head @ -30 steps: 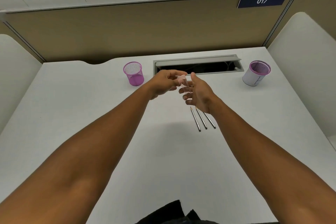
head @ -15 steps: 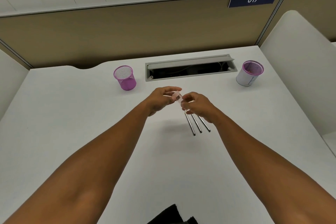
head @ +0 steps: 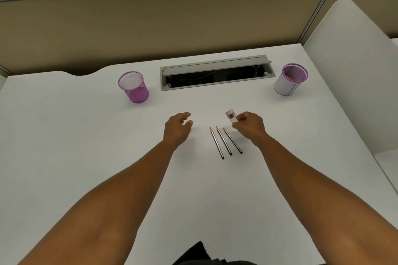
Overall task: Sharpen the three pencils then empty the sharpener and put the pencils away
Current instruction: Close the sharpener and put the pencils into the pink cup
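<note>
Three dark pencils (head: 225,142) lie side by side on the white desk (head: 86,135), their sharpened tips pointing away from me. My right hand (head: 249,126) is just right of their tips and pinches a small clear sharpener (head: 230,115) with a pinkish cap, held tilted above the desk. My left hand (head: 177,128) hovers to the left of the pencils with loosely curled fingers and holds nothing. A purple mesh cup (head: 133,87) stands at the back left. A white cup with a purple rim (head: 290,79) stands at the back right, something orange inside it.
A grey cable hatch (head: 216,73) lies open at the back of the desk between the two cups. Beige partition walls close off the back and sides. A dark cloth (head: 198,254) shows at the near desk edge.
Both hands met on the sharpener in front of me, then came apart. The left hand let go and moved left; the right hand carried the sharpener to the right of the pencils.
</note>
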`<state>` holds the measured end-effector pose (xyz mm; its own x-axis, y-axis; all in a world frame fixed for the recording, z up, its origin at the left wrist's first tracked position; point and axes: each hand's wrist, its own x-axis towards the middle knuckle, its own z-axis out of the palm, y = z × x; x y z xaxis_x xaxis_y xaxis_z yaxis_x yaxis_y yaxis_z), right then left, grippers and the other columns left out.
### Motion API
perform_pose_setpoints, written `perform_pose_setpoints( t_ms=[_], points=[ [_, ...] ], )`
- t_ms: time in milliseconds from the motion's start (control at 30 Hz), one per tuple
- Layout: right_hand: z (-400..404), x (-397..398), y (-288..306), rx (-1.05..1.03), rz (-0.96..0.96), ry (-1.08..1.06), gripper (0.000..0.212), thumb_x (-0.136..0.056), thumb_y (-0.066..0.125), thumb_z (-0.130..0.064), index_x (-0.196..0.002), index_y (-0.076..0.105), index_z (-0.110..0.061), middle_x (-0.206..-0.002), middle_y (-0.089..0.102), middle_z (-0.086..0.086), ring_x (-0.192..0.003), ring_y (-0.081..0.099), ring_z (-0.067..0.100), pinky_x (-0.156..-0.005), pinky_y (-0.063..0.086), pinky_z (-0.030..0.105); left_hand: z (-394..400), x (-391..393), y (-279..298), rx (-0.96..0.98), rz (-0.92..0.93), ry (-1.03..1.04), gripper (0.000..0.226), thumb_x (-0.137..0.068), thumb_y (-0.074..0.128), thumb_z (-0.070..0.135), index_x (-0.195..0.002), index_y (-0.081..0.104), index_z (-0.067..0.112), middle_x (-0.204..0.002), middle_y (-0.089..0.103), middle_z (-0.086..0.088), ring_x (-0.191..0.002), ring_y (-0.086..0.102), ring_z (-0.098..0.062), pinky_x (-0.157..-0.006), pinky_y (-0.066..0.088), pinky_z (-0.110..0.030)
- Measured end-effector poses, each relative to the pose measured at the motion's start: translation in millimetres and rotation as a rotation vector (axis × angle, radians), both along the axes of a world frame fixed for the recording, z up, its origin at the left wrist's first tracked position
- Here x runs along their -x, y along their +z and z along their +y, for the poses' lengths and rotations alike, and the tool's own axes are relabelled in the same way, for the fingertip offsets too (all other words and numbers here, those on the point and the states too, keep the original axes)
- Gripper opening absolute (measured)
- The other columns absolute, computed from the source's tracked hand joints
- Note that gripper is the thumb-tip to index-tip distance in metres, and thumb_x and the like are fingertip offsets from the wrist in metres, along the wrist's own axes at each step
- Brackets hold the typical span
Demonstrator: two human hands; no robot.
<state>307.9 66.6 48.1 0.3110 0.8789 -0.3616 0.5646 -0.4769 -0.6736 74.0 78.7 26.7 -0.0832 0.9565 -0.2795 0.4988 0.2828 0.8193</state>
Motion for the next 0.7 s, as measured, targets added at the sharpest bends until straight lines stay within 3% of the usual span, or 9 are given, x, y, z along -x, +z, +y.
perform_pose_setpoints(
  t_ms=[133, 300, 467, 700],
  points=[
    [5.8, -8.6, -11.3, 0.015, -0.068, -0.027, 0.029, -0.080, 0.068, -0.017, -0.108, 0.066, -0.010, -0.104, 0.067, 0.007, -0.085, 0.054, 0.017, -0.075, 0.046, 0.027, 0.3, 12.2, -15.6, -0.092, 0.178, 0.045, 0.035, -0.093, 0.057, 0.026, -0.128, 0.060, 0.021, -0.133, 0.058, 0.000, -0.115, 0.056, -0.017, -0.095, 0.039, -0.025],
    [11.6, -9.0, -25.9, 0.067, -0.091, -0.034, 0.028, -0.079, 0.069, -0.018, -0.105, 0.067, -0.010, -0.098, 0.067, 0.008, -0.088, 0.060, 0.022, -0.075, 0.050, 0.033, 1.0, 28.5, -38.2, -0.118, 0.362, 0.036, 0.047, -0.094, 0.055, 0.031, -0.138, 0.049, 0.019, -0.143, 0.049, 0.001, -0.134, 0.040, -0.018, -0.110, 0.032, -0.034],
    [14.5, -8.3, -39.0, 0.105, -0.109, -0.044, 0.020, -0.078, 0.066, -0.016, -0.098, 0.069, -0.011, -0.083, 0.062, 0.002, -0.078, 0.057, 0.020, -0.065, 0.044, 0.027, -0.7, 38.7, -56.6, -0.095, 0.628, -0.087, 0.055, -0.097, 0.047, 0.037, -0.146, 0.039, 0.014, -0.154, 0.034, -0.006, -0.144, 0.025, -0.022, -0.118, 0.020, -0.042],
    [17.1, -9.9, -49.5, 0.169, -0.147, 0.011, 0.024, -0.078, 0.066, -0.018, -0.101, 0.066, -0.011, -0.099, 0.066, 0.005, -0.084, 0.057, 0.019, -0.067, 0.042, 0.027, -9.2, 39.1, -72.1, -0.052, 0.712, -0.146, 0.059, -0.100, 0.035, 0.039, -0.152, 0.023, 0.014, -0.161, 0.013, -0.006, -0.149, 0.006, -0.023, -0.120, 0.007, -0.046]
  ],
)
